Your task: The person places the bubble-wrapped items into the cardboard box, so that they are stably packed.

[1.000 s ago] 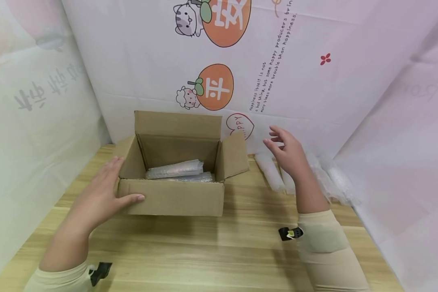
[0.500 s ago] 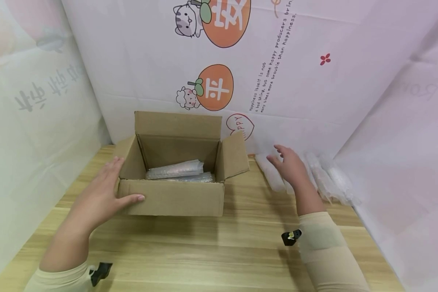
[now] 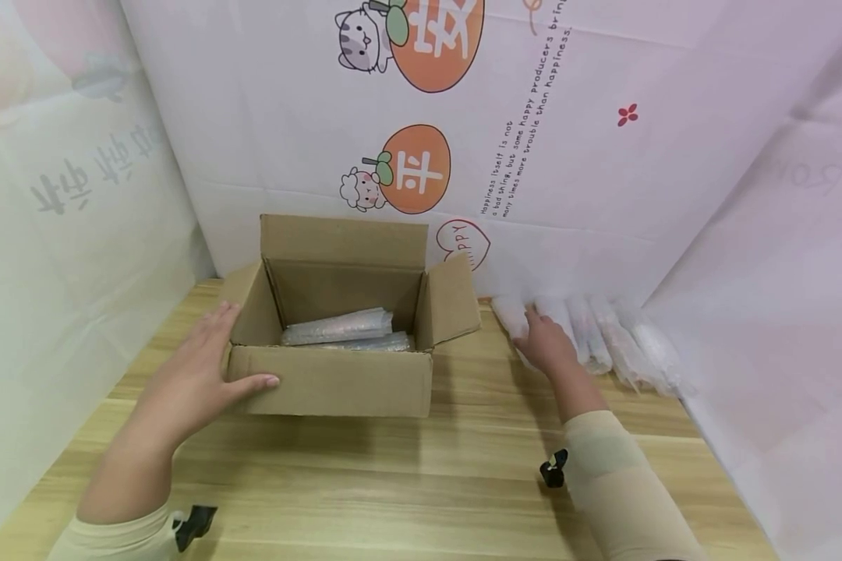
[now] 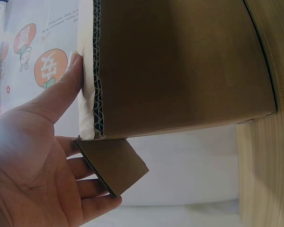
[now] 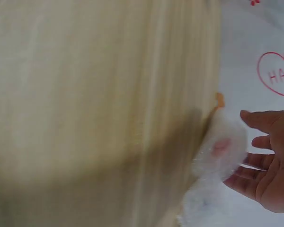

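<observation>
Our right hand point(image 3: 549, 344), fingers loose, is at the bubble-wrapped roll point(image 3: 508, 315), three o'clock of the cardboard box point(image 3: 344, 383).
Our left hand point(image 3: 189, 382) rests uncurled against the box; a heart point(image 3: 463, 240) reading "HAPPY" sits at its two o'clock.

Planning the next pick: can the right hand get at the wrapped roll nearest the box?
Probably yes: the right hand is right at that roll, with nothing visible standing between them, though whether they touch is unclear.

The cardboard box point(image 3: 344, 382) looks matt, plastic parcels point(image 3: 619, 343) glossy.
</observation>
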